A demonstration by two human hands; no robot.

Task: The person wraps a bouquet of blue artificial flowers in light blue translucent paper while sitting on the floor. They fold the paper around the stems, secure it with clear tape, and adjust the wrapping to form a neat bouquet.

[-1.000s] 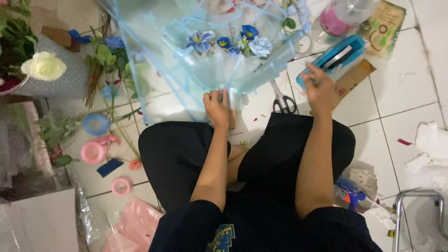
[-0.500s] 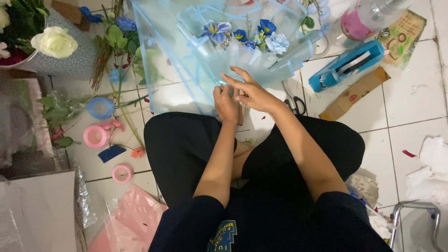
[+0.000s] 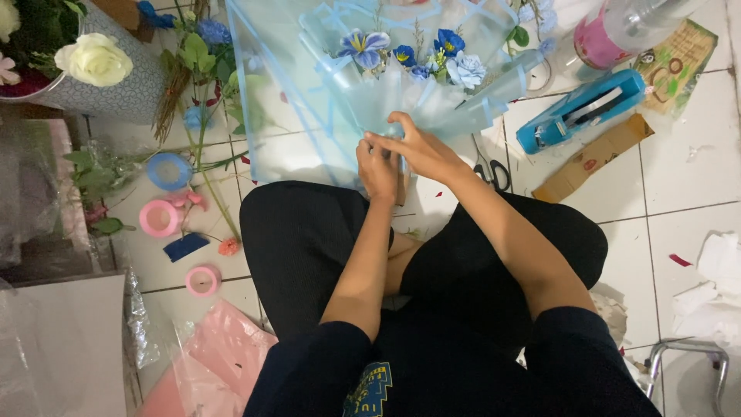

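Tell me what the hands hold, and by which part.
Both hands, left and right, grip the bouquet at its gathered neck, below the blue flowers.

I see bouquet point(image 3: 401, 85) on floor point(image 3: 687, 170) ahead of knees; scissors point(image 3: 491, 168) right of it, tape dispenser point(image 3: 579, 112) further right; ribbon rolls point(image 3: 166, 193) left, vase point(image 3: 108, 89) behind them.

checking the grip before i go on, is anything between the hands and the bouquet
Nothing visible. The left hand and right hand both rest directly on the pale blue wrap at the bouquet neck.
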